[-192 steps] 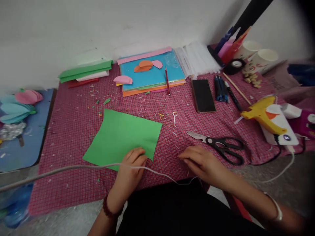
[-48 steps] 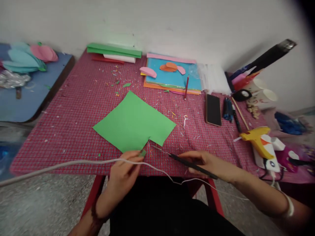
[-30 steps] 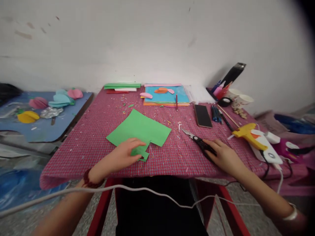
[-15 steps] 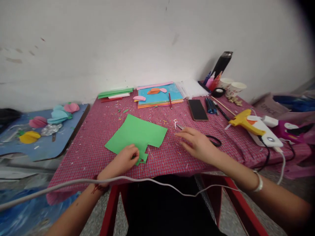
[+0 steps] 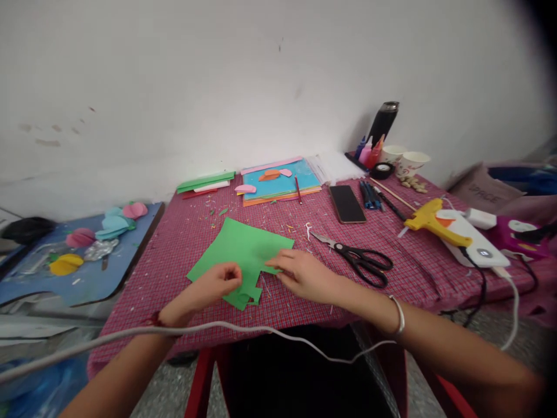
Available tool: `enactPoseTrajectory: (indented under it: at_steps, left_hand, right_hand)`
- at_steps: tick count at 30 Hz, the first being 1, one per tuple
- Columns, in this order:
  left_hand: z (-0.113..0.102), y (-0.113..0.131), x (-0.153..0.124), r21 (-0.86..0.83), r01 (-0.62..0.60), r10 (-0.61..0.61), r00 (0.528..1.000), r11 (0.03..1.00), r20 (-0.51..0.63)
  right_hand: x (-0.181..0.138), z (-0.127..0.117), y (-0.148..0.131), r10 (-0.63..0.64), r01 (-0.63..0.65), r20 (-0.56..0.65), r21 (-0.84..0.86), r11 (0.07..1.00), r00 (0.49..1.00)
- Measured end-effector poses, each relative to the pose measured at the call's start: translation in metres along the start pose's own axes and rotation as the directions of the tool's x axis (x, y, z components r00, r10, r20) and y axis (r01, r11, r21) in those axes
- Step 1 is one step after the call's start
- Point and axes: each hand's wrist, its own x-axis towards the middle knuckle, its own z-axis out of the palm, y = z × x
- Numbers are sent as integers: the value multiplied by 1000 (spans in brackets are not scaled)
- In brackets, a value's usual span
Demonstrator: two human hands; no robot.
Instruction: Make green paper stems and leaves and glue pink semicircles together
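A green paper sheet (image 5: 241, 247) with a notch cut from its near corner lies on the red checked tablecloth (image 5: 183, 244). My left hand (image 5: 213, 284) is curled at the sheet's near edge, fingertips closed on a small cut green piece (image 5: 247, 297). Just right of the notch, my right hand (image 5: 307, 276) reaches in from the right. Its fingers are stretched out and their tips touch the sheet's edge, holding nothing. Black-handled scissors (image 5: 359, 261) lie free on the cloth to the right of that hand.
Stacked coloured paper (image 5: 278, 183), a pencil (image 5: 297, 189), a phone (image 5: 347, 204), pens (image 5: 368, 194), a yellow glue gun (image 5: 430, 223), tape, cups (image 5: 411, 162) and a dark bottle (image 5: 383, 122) sit further back. Paper flowers (image 5: 113, 220) lie on a blue board at left. A white cable (image 5: 243, 330) crosses below my arms.
My right hand has left the scissors on the cloth and moved left to the green sheet's notch. My left hand stays on the small cut piece. The view has tilted up slightly.
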Motion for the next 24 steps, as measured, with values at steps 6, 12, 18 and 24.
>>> enactPoseTrajectory:
  at_steps: [6,12,18,24]
  left_hand:
    - [-19,22,13,-111,-59,60,998,992,7]
    - [-3,-22,11,-198,5,-9,1000,980,-17]
    - [-1,-19,13,-683,17,-164,975,730,-151]
    - [12,34,39,-873,-67,-124,982,484,-145]
  right_hand:
    - [22,-5,-3,-140,163,188,-112,980,972]
    - [30,42,-12,-338,416,320,-214,884,885]
    - [50,40,14,282,-250,26,545,800,959]
    - [52,11,37,509,-354,51,777,520,859]
